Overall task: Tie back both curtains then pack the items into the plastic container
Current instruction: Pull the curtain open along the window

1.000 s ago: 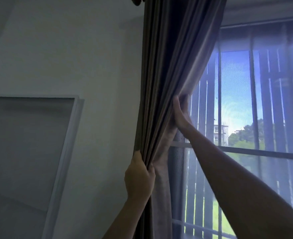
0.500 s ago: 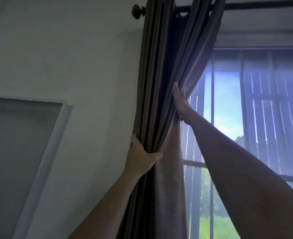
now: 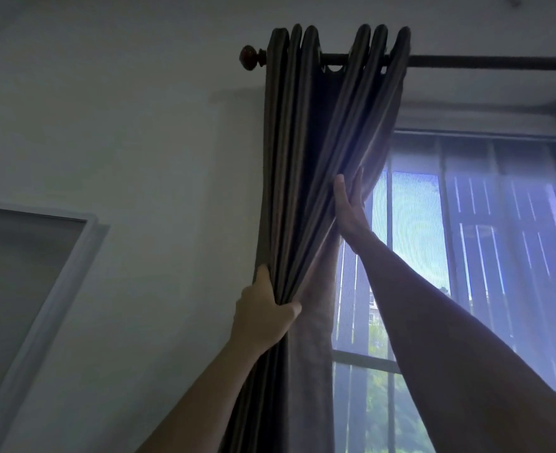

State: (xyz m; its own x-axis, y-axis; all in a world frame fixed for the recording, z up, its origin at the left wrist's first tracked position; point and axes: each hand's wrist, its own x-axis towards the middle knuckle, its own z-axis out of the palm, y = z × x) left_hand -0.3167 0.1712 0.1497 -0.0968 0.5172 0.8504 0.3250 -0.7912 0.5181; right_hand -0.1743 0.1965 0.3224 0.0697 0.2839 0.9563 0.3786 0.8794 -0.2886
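Curtain (image 3: 306, 165) fabric hangs bunched in dark brown folds from the curtain rod (image 3: 466, 62), gathered just inside the rod's round finial (image 3: 248, 57) and covering the near edge of the window (image 3: 466, 256). Well below the rod, the left hand (image 3: 263, 317) is closed around the gathered folds — fingers wrapped behind the cloth, thumb pressed across the front — pinching them into a narrow bundle. Higher up, between that grip and the rod, the right hand (image 3: 350, 207) lies flat and open against the window-side edge of the curtain, fingers straight and pointing up toward the rod, palm pressed to the fabric rather than clasping it. Below the left hand's grip the cloth falls straight down, a paler inner panel showing on its window side. Daylight and green foliage show through the window's vertical bars beneath the rod. Out past the finial, low on the wall (image 3: 139, 125), leans a white-framed panel (image 3: 34, 276) — its contents cannot be made out.
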